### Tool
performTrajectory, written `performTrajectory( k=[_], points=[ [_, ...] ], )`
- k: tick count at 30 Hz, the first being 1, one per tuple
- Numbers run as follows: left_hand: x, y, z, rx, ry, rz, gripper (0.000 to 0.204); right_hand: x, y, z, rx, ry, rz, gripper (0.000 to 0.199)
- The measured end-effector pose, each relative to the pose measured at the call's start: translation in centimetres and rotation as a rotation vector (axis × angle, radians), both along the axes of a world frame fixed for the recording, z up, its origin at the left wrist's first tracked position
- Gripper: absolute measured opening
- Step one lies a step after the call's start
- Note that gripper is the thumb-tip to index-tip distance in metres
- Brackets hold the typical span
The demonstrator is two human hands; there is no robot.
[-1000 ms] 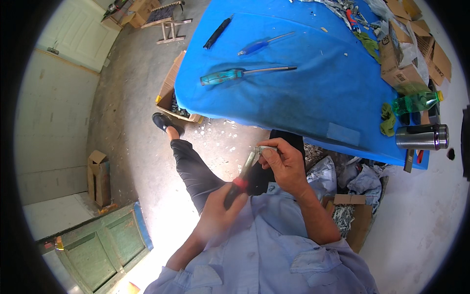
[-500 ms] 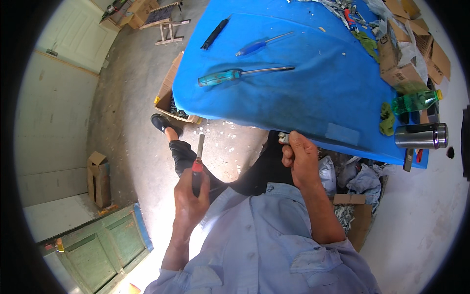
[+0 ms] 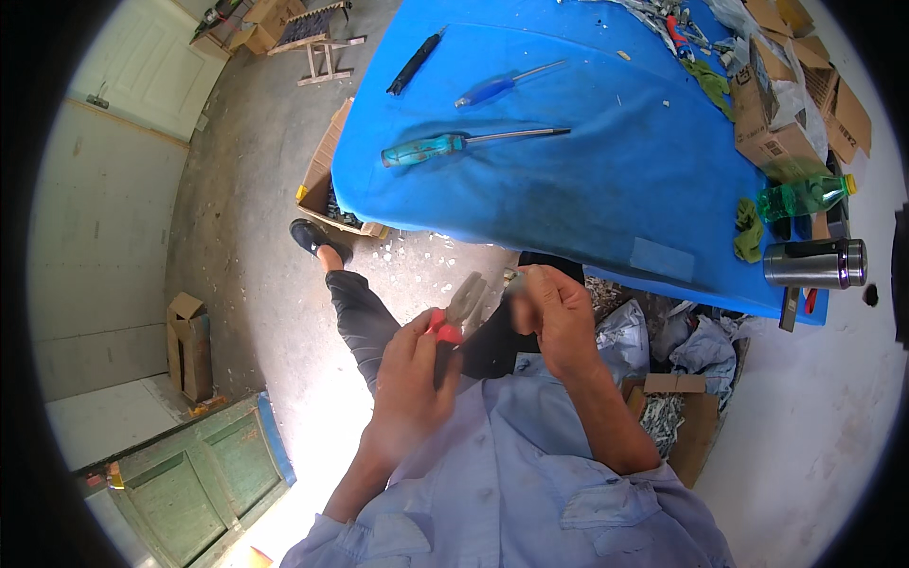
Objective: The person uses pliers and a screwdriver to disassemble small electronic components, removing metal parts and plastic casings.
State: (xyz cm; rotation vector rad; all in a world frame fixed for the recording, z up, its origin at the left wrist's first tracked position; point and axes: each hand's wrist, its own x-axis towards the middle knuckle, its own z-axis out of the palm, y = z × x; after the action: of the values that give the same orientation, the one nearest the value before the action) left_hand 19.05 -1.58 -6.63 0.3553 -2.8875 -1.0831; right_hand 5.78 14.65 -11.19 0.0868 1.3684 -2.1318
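Note:
My left hand is wrapped round the red and black handles of a pair of pliers, whose metal jaws point up toward my other hand. Facing it, my right hand is closed, pinching a small metal piece at the fingertips; its exact kind is too small and blurred to tell. The jaws and the piece are close together but apart. Both hands are over my lap, just off the near edge of the blue-covered table.
On the table lie a teal-handled screwdriver, a blue screwdriver and a black pen-like tool. At the right stand a steel flask, a green bottle and cardboard boxes. Below the table is a carton of metal scraps.
My left hand has moved right with the pliers, and their jaws now show side-on. My right hand has come slightly left and down with the small metal piece.

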Motion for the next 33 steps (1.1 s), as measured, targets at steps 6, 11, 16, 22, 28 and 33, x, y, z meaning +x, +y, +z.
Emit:
performTrajectory(
  k=[6,11,16,22,28,33],
  points=[
    [-0.5,0.2,-0.5,-0.218,0.061,-0.023,0.034,0.9,-1.3,1.4,0.041,0.057,-0.052,0.025],
    [-0.5,0.3,-0.9,-0.334,0.105,-0.012,0.034,1.0,-1.5,1.6,0.078,0.09,-0.056,0.025],
    [-0.3,-0.4,-1.3,-0.394,0.075,-0.044,0.033,1.2,-1.4,1.8,0.09,0.107,-0.029,0.027],
    [-0.2,-1.4,-1.5,-0.423,0.084,-0.088,0.036,1.1,-1.3,2.2,0.115,0.085,-0.005,0.031],
    [-0.2,-1.8,-1.7,-0.44,0.136,-0.108,0.036,1.0,-1.2,2.1,0.037,0.005,0.011,0.034],
    [-0.1,-2.1,-1.6,-0.436,0.122,-0.128,0.036,1.2,-1.2,2.1,0.074,0.047,0.019,0.035]
  ],
)
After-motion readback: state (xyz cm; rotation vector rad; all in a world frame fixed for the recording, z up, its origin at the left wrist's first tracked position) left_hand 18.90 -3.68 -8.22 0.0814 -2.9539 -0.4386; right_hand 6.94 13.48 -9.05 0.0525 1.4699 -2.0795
